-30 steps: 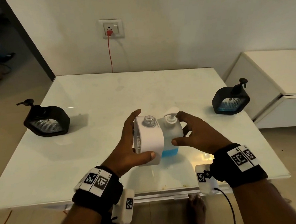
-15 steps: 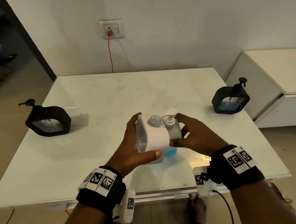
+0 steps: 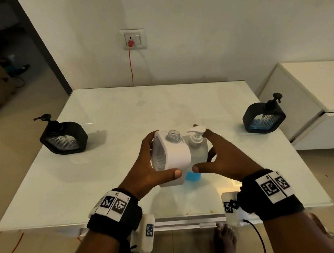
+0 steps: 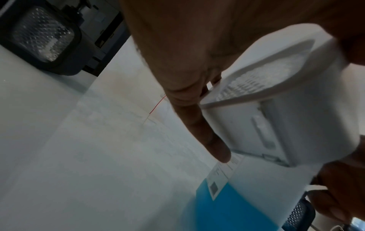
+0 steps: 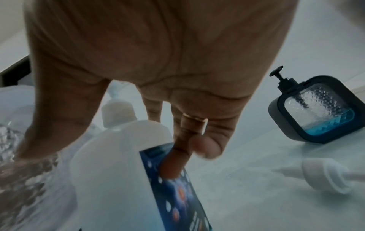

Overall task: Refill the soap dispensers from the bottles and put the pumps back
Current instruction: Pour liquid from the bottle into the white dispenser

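My left hand (image 3: 165, 152) grips a white soap dispenser (image 3: 175, 155) with a clear ribbed window; its bare neck (image 3: 173, 135) has no pump. It is raised off the table, and its underside (image 4: 286, 125) shows in the left wrist view. Pressed against its right side is a clear refill bottle (image 3: 200, 149) with a white pump top (image 3: 196, 134) and blue soap (image 3: 192, 176) at the bottom. My right hand (image 3: 202, 150) holds this bottle, fingers on its blue label (image 5: 177, 179). A loose white pump (image 5: 326, 176) lies on the table to the right.
Two black dispensers with pumps on stand on the white glass table (image 3: 122, 113): one at the left edge (image 3: 64, 137), one at the right edge (image 3: 264, 118) with a little blue soap. A white cabinet (image 3: 316, 89) stands to the right. A red cable (image 3: 131, 66) hangs from the wall socket.
My left hand has lifted the white dispenser off the table and brought it against the bottle. My right hand has closed more tightly on the bottle.
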Demonstrator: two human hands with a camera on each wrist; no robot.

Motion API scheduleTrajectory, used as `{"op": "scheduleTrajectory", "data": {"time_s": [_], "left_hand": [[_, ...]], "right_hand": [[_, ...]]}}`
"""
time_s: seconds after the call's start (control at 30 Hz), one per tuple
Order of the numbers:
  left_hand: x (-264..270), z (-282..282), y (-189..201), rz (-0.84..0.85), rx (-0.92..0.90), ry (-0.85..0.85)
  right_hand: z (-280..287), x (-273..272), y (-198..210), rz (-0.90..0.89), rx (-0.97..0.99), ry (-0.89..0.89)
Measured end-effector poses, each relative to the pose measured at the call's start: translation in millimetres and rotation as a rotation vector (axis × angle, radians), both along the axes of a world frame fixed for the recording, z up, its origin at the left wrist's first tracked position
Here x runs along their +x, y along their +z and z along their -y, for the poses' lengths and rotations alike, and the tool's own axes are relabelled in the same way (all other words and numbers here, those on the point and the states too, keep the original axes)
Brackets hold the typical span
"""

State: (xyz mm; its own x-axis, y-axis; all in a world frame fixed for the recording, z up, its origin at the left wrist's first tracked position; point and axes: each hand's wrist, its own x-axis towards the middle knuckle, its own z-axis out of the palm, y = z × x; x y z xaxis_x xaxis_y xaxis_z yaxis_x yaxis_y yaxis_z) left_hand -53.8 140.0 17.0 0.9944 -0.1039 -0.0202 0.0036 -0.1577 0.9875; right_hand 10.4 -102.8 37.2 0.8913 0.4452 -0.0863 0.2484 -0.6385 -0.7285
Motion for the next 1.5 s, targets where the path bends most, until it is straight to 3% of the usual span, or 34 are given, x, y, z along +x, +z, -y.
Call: {"op": "scheduleTrajectory", "data": {"time_s": [0.13, 0.27, 0.37, 0.43, 0.57, 0.77, 0.83, 0.9, 0.97, 1.03, 1.17, 1.23, 1.3, 1.37, 1.43, 1.5], "left_hand": [[0.2, -9.1, -2.6, -0.022, -0.037, 0.035], [2.8, -17.9, -5.8, -0.017, -0.045, 0.079], [2.1, -17.8, -0.4, 0.006, -0.033, 0.064], [0.0, -14.4, 3.8, 0.032, -0.029, 0.042], [-5.0, -10.6, 10.7, 0.084, -0.035, 0.001], [-10.9, -28.0, 4.6, 0.054, 0.008, 0.052], [-11.0, -24.6, 8.3, 0.031, -0.106, 0.143], [-11.0, -13.3, 15.7, -0.115, -0.436, 0.306], [-11.2, -1.5, 20.6, -0.298, -0.704, 0.336], [-11.0, 5.9, 20.1, -0.412, -0.832, 0.339], [-7.0, 15.2, 9.4, -0.455, -0.900, 0.376], [-7.0, 18.2, 2.9, -0.455, -0.894, 0.377], [-5.6, 17.7, -3.0, -0.468, -0.899, 0.384], [-4.2, 14.3, -7.4, -0.509, -0.909, 0.387], [-1.6, 9.0, -9.7, -0.560, -0.914, 0.390], [1.5, 4.3, -12.1, -0.594, -0.928, 0.398]], "right_hand": [[9.6, -2.4, 19.6, 0.182, 0.011, -0.169], [15.4, -13.4, 32.8, 0.506, 0.311, -0.353], [-2.6, -29.2, 44.7, 0.331, 0.320, -0.256], [-22.5, -38.1, 46.5, 0.173, 0.160, -0.142], [-54.0, -46.0, 44.2, 0.230, -0.127, -0.038], [-65.2, -58.5, 40.0, 0.154, 0.011, -0.125], [-68.9, -61.9, 43.9, 0.165, 0.058, -0.168], [-72.3, -63.0, 49.2, 0.204, 0.098, -0.205], [-74.5, -63.5, 51.5, 0.220, 0.134, -0.235], [-75.5, -63.4, 51.2, 0.237, 0.105, -0.210], [-65.5, -57.2, 50.9, 0.251, -0.014, -0.149], [-55.0, -49.2, 56.0, 0.366, -0.026, -0.235], [-40.9, -39.5, 60.5, 0.578, 0.081, -0.407], [-23.6, -30.4, 54.5, 0.659, 0.261, -0.495], [-4.0, -21.9, 37.6, 0.521, 0.355, -0.416], [14.0, -16.0, 15.5, 0.339, 0.254, -0.247]]}}
